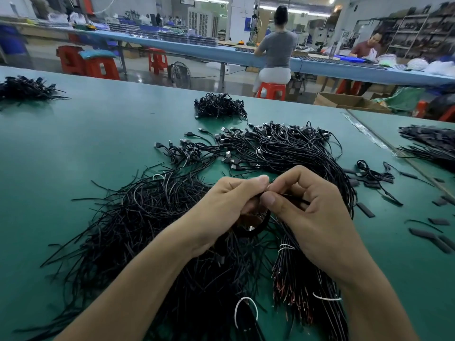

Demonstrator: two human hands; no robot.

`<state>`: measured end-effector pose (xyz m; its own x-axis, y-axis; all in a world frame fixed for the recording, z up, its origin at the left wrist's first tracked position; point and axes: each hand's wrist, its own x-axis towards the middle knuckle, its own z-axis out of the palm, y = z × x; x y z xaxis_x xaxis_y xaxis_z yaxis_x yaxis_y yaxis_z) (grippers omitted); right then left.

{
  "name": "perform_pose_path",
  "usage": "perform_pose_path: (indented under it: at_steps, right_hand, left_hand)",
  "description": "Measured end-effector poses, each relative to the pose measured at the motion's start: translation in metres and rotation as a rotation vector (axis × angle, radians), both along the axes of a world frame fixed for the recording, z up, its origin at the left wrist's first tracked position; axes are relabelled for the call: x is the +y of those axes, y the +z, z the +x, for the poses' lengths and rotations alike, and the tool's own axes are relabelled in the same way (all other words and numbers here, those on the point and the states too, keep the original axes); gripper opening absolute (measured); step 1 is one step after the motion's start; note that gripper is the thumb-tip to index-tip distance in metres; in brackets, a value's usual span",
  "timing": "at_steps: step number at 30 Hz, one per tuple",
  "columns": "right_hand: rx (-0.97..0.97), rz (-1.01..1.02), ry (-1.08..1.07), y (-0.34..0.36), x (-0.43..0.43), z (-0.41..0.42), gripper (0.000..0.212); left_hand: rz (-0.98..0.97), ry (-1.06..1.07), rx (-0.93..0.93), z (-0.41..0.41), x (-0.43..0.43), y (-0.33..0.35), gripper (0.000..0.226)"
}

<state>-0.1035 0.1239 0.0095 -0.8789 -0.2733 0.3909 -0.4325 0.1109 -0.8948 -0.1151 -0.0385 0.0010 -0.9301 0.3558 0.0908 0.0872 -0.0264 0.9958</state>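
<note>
Pinching a thin black cable (pixel 295 198) between them, the left hand (pixel 229 207) and the right hand (pixel 307 212) meet just above the near right edge of the loose heap (pixel 147 217) of cut black cables. Both hands are curled. The right thumb and forefinger press together on the cable, and the left forefinger tip closes on it from the other side, so the fingertips of the two hands almost touch. The other fingers of each hand are folded in toward the palm. A dark loop of the cable hangs below the hands, over the heap's edge.

Right of the heap and touching it lies a tied bundle (pixel 295 279) with reddish bare ends, bound by a white tie (pixel 285 246). Beyond the heap spreads a mass of plugged cables (pixel 270 148), their connectors fanned outward. Farther beyond sits a small pile (pixel 219 105), well apart from the heap. Far to the right of the heap, short black sleeve pieces (pixel 423 233) lie scattered. The heap itself rests on the green table (pixel 73 156).
</note>
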Motion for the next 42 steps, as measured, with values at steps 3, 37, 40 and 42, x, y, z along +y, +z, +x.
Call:
perform_pose_path:
  at_steps: [3,37,40,42]
  right_hand:
    - [0.05,0.019,-0.074,-0.002,-0.007,0.002,0.013]
    - [-0.283,0.921,-0.361,-0.034,-0.02,-0.002,0.013]
    - [-0.196,0.755,-0.453,-0.025,-0.009,-0.003,0.013]
    - [0.017,0.552,-0.574,-0.013,-0.005,-0.002,0.018]
  left_hand:
    - [0.175,-0.136,-0.207,0.001,0.0,0.0,0.037]
    - [0.086,0.543,-0.028,-0.008,-0.006,-0.004,0.068]
    - [0.099,0.499,-0.063,-0.008,-0.005,-0.003,0.071]
    - [0.092,0.429,-0.053,-0.007,-0.005,-0.002,0.068]
